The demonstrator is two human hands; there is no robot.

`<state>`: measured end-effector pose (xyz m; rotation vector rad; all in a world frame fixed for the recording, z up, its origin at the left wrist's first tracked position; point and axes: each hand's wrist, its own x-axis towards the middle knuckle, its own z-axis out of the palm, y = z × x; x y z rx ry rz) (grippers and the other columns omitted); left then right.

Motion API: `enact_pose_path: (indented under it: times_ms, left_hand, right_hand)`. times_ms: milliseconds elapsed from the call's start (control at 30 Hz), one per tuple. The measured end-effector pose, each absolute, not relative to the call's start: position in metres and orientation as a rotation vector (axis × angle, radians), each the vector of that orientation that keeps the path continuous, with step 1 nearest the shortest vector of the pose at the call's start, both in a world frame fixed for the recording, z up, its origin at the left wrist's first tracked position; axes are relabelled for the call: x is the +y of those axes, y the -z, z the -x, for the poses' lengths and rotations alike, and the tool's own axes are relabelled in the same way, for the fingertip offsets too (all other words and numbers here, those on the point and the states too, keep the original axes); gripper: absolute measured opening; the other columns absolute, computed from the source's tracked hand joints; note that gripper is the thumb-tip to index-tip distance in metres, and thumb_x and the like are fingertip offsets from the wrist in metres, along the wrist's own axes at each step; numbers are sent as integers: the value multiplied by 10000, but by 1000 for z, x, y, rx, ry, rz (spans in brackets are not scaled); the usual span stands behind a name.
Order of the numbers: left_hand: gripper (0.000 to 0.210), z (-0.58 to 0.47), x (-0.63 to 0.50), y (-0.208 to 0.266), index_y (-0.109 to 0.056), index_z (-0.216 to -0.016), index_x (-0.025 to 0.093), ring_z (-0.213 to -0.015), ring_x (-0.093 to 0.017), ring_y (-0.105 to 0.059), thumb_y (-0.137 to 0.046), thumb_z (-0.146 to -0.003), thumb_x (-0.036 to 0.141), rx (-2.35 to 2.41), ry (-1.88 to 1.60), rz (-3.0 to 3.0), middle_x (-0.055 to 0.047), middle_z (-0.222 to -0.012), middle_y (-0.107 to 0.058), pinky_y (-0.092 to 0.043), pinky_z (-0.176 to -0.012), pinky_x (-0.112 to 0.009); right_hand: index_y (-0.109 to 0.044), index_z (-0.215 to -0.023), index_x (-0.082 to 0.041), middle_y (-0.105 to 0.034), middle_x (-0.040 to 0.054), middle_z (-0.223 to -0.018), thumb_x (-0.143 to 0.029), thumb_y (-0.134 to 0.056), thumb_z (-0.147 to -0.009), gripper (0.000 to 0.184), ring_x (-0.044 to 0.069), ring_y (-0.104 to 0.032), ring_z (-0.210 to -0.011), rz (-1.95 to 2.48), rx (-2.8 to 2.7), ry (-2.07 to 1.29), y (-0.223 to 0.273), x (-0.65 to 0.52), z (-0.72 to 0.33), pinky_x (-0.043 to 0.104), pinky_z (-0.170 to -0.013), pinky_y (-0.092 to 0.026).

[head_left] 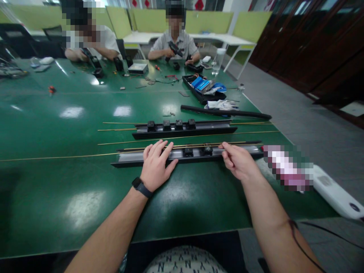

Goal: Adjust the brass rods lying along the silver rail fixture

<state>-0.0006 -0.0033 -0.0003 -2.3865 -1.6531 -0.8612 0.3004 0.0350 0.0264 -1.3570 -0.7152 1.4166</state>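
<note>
Right hand [237, 159]: thumb and finger pinched together at the thin brass rods [196, 146]; whether one is held cannot be told. Left hand [156, 167]: fingers spread, unclenched, over the near channel [131, 156]. Between the hands, two black blocks [208, 150] sit in that channel; the left hand may hide others. Beyond the grip, the farther channel [184, 133] carries four dark blocks [166, 124]. Judged: near channel part-filled, farther one further along; rods overhang the farther channel's ends.
</note>
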Motion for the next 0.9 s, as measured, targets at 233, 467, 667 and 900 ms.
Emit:
enact_pose_path:
  times_ms: [233,467,667,900]
  left_hand:
    - [539,0,-4,-1,-529,-1487,228,-1446,-311,-486,-597,-991,429,-1653,861,2388,-138,-1482,-591,-282,-1215,-519]
    - [530,1,-4,0,-535,-1480,231,-1445,-310,-487,-595,-992,429,-1651,852,2389,-141,-1477,-594,-288,-1213,-517]
    - [539,1,-4,0,-523,-1494,241,-1451,-312,-481,-588,-994,429,-1655,871,2398,-139,-1482,-590,-286,-1216,-523]
    - [528,0,-4,-1,-538,-1483,237,-1448,-312,-484,-589,-994,428,-1664,869,2400,-138,-1481,-593,-287,-1215,-517]
  right_hand:
    - [-701,-891,-123,-547,-44,-524,-306,-719,-928,188,34,-361,-294,1359,-703,-1404,-28,34,-301,132,-257,-196]
    - [-686,-834,-122,-546,-39,-504,-293,-698,-939,200,38,-365,-285,1372,-650,-1331,-29,36,-304,135,-248,-203]
    - [-664,-810,-138,-535,-50,-490,-313,-738,-907,214,36,-353,-276,1381,-620,-1287,-29,39,-309,140,-241,-204]
    - [-647,-799,-147,-526,-54,-481,-329,-746,-895,229,38,-352,-270,1397,-608,-1252,-29,39,-310,144,-246,-206]
